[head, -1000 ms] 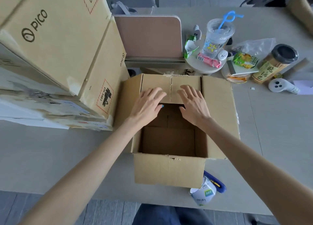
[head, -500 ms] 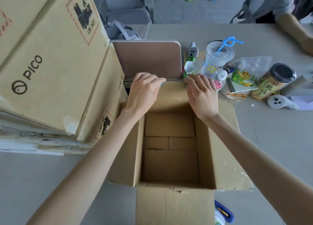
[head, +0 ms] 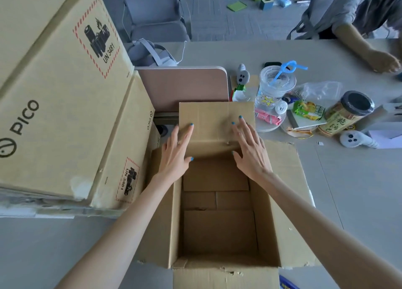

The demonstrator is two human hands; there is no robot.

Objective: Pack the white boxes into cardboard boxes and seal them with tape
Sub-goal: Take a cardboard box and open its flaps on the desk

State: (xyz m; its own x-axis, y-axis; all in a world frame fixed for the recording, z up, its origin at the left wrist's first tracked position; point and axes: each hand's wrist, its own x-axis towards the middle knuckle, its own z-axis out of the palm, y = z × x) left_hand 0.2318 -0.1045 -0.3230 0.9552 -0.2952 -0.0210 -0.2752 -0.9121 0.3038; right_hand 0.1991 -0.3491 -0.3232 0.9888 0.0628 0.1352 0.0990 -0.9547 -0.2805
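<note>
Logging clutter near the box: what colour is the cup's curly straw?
Light blue; the straw shows clearest in head view.

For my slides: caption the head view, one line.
Left hand and right hand press the far flap of the empty cardboard box.

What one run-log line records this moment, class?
phase: box prep | left hand: flat on far flap | right hand: flat on far flap | cardboard box: open, nothing inside

A clear cup (head: 275, 88) with a blue straw (head: 287, 67) stood on the table (head: 359, 190), near a black-lidded jar (head: 345, 116), a green snack packet (head: 307, 112) and a plastic bag (head: 322, 89). 1 white controller (head: 356, 139) lay just beside the jar. A grey chair (head: 156, 19) stood beyond the table.
</note>
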